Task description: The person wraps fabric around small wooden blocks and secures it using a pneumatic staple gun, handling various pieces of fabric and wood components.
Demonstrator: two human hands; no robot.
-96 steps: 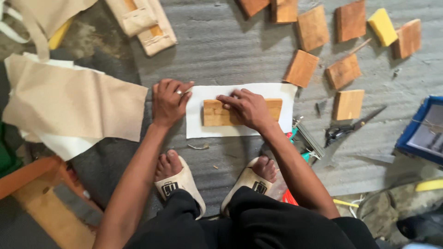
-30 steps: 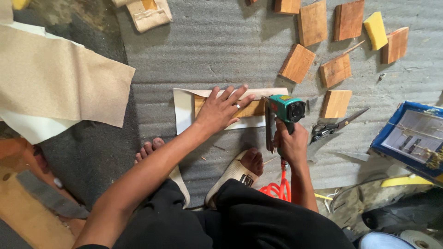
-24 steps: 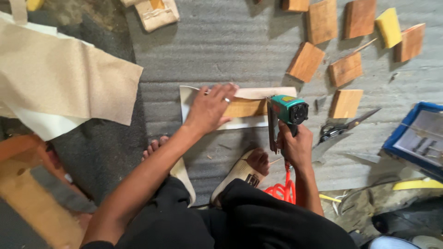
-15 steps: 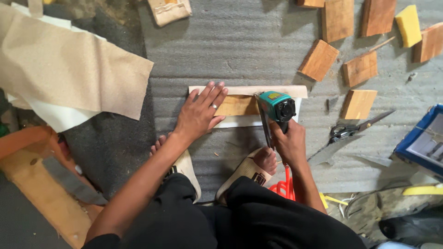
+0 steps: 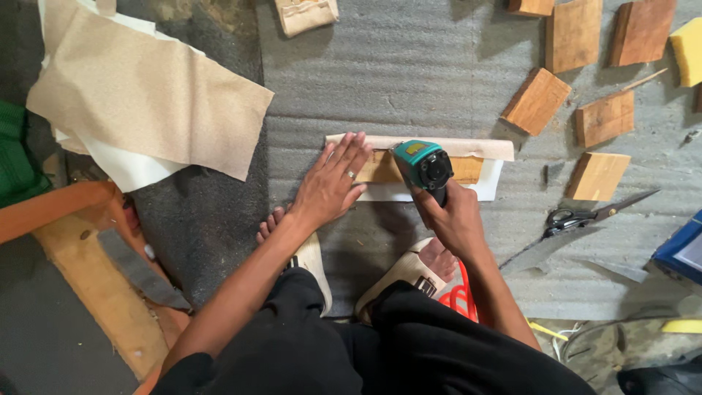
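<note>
A small wooden block lies on a strip of beige material with a white backing, on grey corrugated floor matting. My left hand lies flat with spread fingers on the left end of the block and strip. My right hand grips a teal and black power tool, its head pressed down over the middle of the block. A coiled orange hose runs from under that hand toward my legs.
Several loose wooden blocks lie at the upper right with a yellow sponge. Scissors rest to the right, a blue box at the right edge. Large beige sheets cover the upper left; wooden planks sit lower left.
My right hand picked up the power tool and brought it onto the block. The strip's upper edge was folded over the block. My left hand shifted to the block's left end.
</note>
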